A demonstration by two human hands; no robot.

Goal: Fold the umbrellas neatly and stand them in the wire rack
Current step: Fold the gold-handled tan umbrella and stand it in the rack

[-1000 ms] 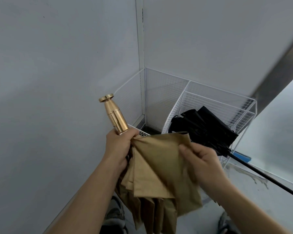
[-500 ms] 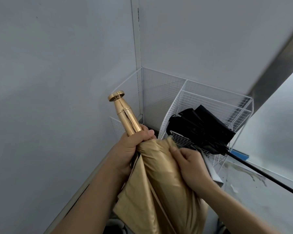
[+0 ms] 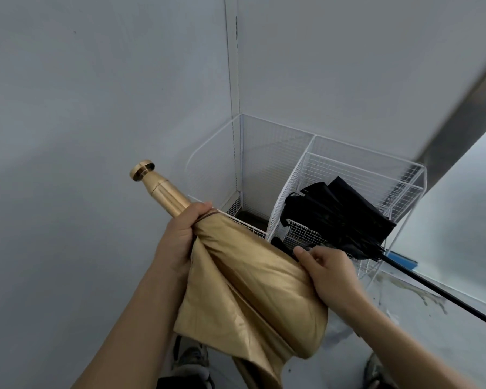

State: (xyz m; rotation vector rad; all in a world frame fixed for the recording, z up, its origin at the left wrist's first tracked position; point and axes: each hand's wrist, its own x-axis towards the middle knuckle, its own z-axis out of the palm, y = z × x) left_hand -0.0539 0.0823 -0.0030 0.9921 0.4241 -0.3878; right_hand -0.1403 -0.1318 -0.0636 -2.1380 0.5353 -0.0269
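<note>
A: While your left hand (image 3: 180,237) is clenched round the neck of the gold umbrella (image 3: 250,293), just below its shiny gold handle (image 3: 157,186), that handle points toward the upper left of the frame.

B: And your right hand (image 3: 328,273) grasps the edge of the canopy right of centre, fingers curled into the cloth. The fabric hangs between your two hands in loose folds and runs down to the bottom edge of the frame.

A: So you hold the gold one up in front of the white wire rack (image 3: 348,169). Its cloth covers part of the rack's near rim at centre.

B: The rack stands in the corner of the grey walls (image 3: 96,108), centre right of the frame, with two compartments. You can see down the left one to a dark bottom.

A: The right one holds the black umbrella (image 3: 340,217), tilted and bunched. Its thin black shaft (image 3: 432,287) runs out toward the lower right edge, above the pale floor (image 3: 421,327).

B: Just right of the rack there's a small blue thing (image 3: 401,259); I cannot tell what it is. One of your shoes (image 3: 191,357) shows at the bottom, under the cloth.
</note>
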